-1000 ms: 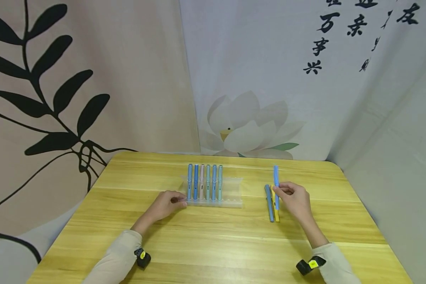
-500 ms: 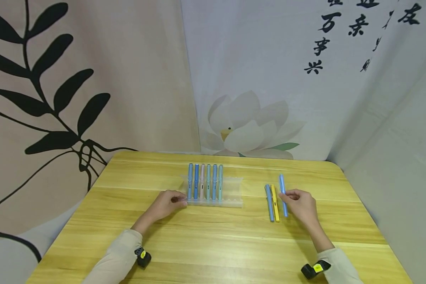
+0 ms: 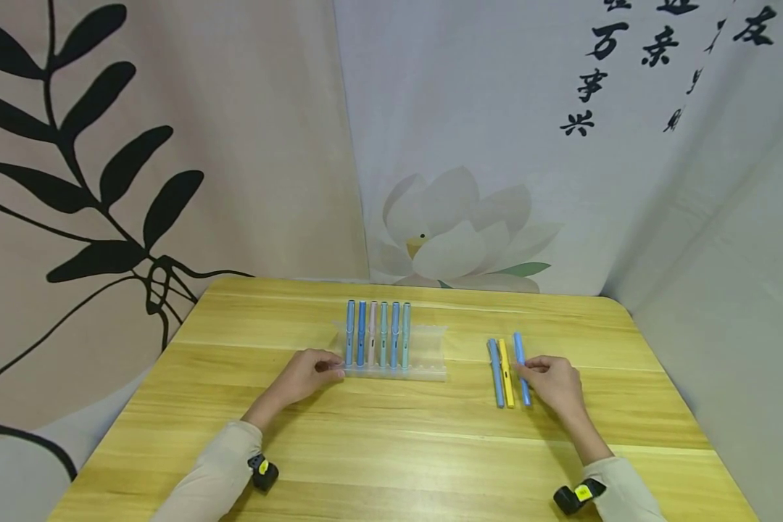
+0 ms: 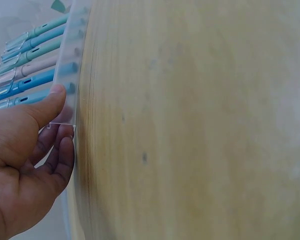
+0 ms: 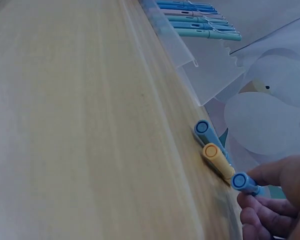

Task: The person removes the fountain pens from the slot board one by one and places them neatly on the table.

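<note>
My left hand grips the left end of a clear plastic pen rack, thumb on its front ledge in the left wrist view. Several capped pens stand in a row in the rack's left part, in blues, pale greens and one pale pink pen. Over to the right, my right hand pinches a bright blue pen between thumb and fingertips, close over the table. Just left of it lie a yellow pen and a grey-blue pen, side by side. In the right wrist view, the held pen shows its round end.
The wooden table runs back to a printed curtain with a plant, a lotus and characters. A clear stretch of the rack's right part bears no pens. Each wrist wears a small black camera.
My right hand has carried the bright blue pen rightward off the yellow pen, then lowered it toward the table beside it. The left hand and rack have stayed in place.
</note>
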A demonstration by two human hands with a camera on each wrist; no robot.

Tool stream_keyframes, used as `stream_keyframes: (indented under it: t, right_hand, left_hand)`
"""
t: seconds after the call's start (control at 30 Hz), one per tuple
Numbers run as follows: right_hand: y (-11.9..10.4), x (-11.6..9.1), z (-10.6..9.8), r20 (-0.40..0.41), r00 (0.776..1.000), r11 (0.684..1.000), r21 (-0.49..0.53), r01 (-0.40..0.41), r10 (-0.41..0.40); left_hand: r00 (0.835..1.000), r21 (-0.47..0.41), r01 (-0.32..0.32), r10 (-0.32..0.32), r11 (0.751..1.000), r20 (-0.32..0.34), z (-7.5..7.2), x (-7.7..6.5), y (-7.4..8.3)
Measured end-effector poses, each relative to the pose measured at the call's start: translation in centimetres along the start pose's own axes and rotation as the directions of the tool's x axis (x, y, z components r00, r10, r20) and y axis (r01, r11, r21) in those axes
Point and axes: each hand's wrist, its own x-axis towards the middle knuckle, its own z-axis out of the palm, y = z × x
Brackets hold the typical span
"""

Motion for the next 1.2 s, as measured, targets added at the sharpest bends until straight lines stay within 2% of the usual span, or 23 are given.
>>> stream_keyframes:
  t: [0.57, 0.8, 1.03, 1.2]
  right_hand:
    - [0.7, 0.7, 0.7, 0.044, 0.999, 0.999, -0.047, 0.0, 0.003]
    - [0.5, 0.6, 0.8, 0.051, 0.999, 0.998, -0.056, 0.009, -0.006]
    - [0.0, 0.4, 0.1, 0.083, 0.997, 1.0, -0.027, 0.005, -0.003]
    - [-1.0, 0.3, -0.7, 0.06, 0.996, 0.998, -0.019, 0.062, -0.06]
  left_hand:
    - [1.0, -0.014, -0.012, 0.012, 1.0, -0.009, 0.2, 0.0, 0.1]
    - [1.0, -0.016, 0.003, -0.003, 1.0, -0.004, 0.1, 0.0, 0.2]
    - [1.0, -0.018, 0.005, -0.005, 1.0, -0.003, 0.0, 0.0, 0.4]
    - [1.0, -0.014, -0.007, 0.007, 1.0, -0.003, -0.1, 0.0, 0.3]
